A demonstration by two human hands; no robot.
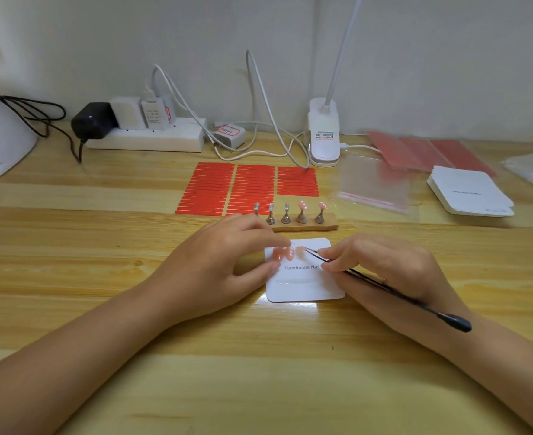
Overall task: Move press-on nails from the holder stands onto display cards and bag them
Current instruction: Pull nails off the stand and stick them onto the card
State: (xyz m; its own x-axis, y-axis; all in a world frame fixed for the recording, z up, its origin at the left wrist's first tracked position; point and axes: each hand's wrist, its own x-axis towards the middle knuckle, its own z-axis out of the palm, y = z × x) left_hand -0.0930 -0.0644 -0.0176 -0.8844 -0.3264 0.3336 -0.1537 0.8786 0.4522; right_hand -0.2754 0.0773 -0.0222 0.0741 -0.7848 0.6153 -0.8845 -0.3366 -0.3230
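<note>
The white rounded-corner display card (pixel 306 285) is lying near the middle of the light wooden desk (pixel 70 246), and its print is reading "Handmade Nail"; the end of the line is hidden behind the right hand (pixel 390 268). That hand is pinching thin black tweezers (pixel 384 285), whose tips are touching a small pink press-on nail (pixel 300 248) at the card's top edge. The left hand (pixel 224 262) is curling over the card's left edge, fingertips on two more pink nails (pixel 283 253) already on the card.

Just behind the card, a wooden holder base (pixel 306 226) is carrying five little metal stands; only the two right ones are holding pink nails (pixel 302 205), and the leftmost stand is partly hidden by the left fingers.

Toward the desk's right edge, a stack of white cards (pixel 472 191) is showing print too small and blurred to read. A clear plastic bag with a red strip (pixel 375 186) is lying beside it. The red labels on the chargers by the white power strip (pixel 146 139) are unreadable too.
</note>
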